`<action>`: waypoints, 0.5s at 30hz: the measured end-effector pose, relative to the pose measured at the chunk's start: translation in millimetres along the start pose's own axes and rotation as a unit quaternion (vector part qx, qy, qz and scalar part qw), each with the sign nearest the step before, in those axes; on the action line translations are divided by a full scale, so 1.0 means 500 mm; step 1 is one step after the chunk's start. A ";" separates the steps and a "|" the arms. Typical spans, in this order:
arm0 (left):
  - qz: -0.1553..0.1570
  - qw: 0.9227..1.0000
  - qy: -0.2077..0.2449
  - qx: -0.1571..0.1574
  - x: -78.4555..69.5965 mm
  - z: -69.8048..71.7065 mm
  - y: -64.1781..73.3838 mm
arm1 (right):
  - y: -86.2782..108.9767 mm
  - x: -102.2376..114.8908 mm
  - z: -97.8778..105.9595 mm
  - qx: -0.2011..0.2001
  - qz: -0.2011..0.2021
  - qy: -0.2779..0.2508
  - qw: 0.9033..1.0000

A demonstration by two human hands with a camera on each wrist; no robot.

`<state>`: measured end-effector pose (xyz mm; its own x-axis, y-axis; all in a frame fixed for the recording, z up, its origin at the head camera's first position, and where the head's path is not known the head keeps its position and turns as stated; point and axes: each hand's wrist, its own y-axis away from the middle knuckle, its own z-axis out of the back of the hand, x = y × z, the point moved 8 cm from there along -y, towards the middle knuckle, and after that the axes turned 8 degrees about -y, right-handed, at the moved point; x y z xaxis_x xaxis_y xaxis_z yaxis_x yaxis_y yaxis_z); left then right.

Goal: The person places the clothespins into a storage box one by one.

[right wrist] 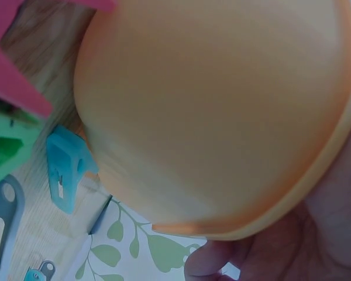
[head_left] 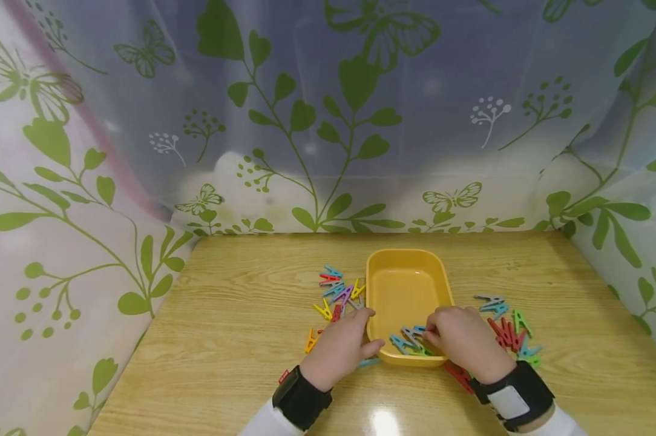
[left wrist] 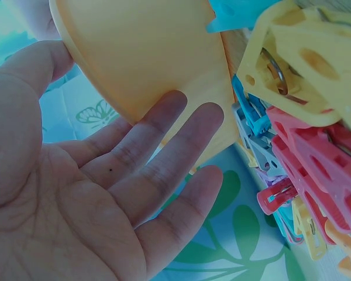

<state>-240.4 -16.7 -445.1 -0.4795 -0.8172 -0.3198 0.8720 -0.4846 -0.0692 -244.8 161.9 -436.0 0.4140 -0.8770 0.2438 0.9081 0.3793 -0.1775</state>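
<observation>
A yellow plastic tub (head_left: 410, 293) stands on the table with several blue, grey and green clothespins (head_left: 406, 342) at its near end. My left hand (head_left: 341, 342) is at the tub's near left corner, thumb and index finger touching the rim. Its other fingers stretch along the outer wall (left wrist: 158, 47) in the left wrist view. Over the near right rim, my right hand (head_left: 464, 339) reaches in with bent fingers, their tips right at the clothespins. The rim and tub wall (right wrist: 222, 117) hide those tips in the right wrist view; I cannot tell whether they hold a clothespin.
Loose clothespins (head_left: 336, 293) in several colours lie left of the tub, partly under the left hand. More red, green, blue and grey clothespins (head_left: 505, 330) are scattered to its right. A patterned curtain (head_left: 328, 151) hangs behind the wooden table (head_left: 241, 303).
</observation>
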 end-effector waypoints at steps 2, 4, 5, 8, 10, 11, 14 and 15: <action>0.000 1.000 0.001 -0.001 0.001 -0.001 -0.001 | 0.000 0.000 -0.001 0.001 -0.002 0.001 1.000; 0.001 1.000 0.002 0.000 0.001 -0.002 -0.001 | 0.000 0.000 -0.001 0.000 -0.002 0.001 1.000; 0.002 1.000 0.002 0.001 0.001 -0.002 -0.001 | 0.000 0.001 -0.001 -0.001 -0.001 0.002 1.000; 0.002 1.000 0.003 0.002 0.002 -0.003 -0.002 | 0.001 0.002 0.000 -0.003 0.003 0.002 1.000; 0.002 1.000 0.002 0.002 0.002 -0.004 -0.002 | 0.001 0.003 0.002 -0.006 0.006 0.003 1.000; 0.002 1.000 0.001 0.002 0.002 -0.004 -0.001 | 0.001 0.003 0.002 -0.008 0.008 0.003 1.000; 0.002 1.000 -0.003 0.000 0.002 -0.004 -0.002 | 0.001 0.004 0.003 -0.012 0.012 0.003 1.000; 0.002 1.000 -0.004 0.000 0.002 -0.004 -0.002 | 0.002 0.004 0.003 -0.012 0.012 0.002 1.000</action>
<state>-241.4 -16.4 -447.4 -0.4773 -0.8211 -0.3131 0.8737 -0.4817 -0.0685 -243.0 160.7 -434.1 0.4357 -0.8690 0.2344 0.8958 0.3934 -0.2067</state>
